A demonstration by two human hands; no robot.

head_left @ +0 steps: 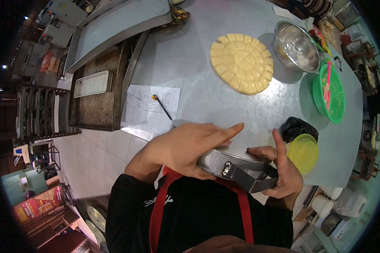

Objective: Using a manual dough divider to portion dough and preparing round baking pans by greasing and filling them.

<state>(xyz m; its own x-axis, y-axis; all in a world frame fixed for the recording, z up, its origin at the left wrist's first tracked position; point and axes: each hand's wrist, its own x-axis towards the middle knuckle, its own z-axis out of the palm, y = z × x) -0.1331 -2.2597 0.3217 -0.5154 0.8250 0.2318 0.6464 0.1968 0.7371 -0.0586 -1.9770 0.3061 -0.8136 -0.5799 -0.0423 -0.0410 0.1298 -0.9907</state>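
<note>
My left hand (189, 145) grips the near-left side of a round metal dough divider (212, 162), its index finger stretched out over the far side. On the right, my right hand (286, 175) holds the same tool by its flat, bent metal bar handle, with thumb and forefinger spread. The divider is tilted close in front of my apron, and its inside is mostly hidden. Beyond it on the metal table lies a flat round of pale yellow dough (242, 63), scored into rings of wedge-shaped pieces.
At the right stand a steel bowl (286, 42) with white flour, a green basin (337, 99) with a pink-handled utensil, a yellow-green tub (303, 155) and a black plastic bag (299, 126). Left are a paper sheet (141, 105), a pen (164, 109) and large baking trays (101, 107).
</note>
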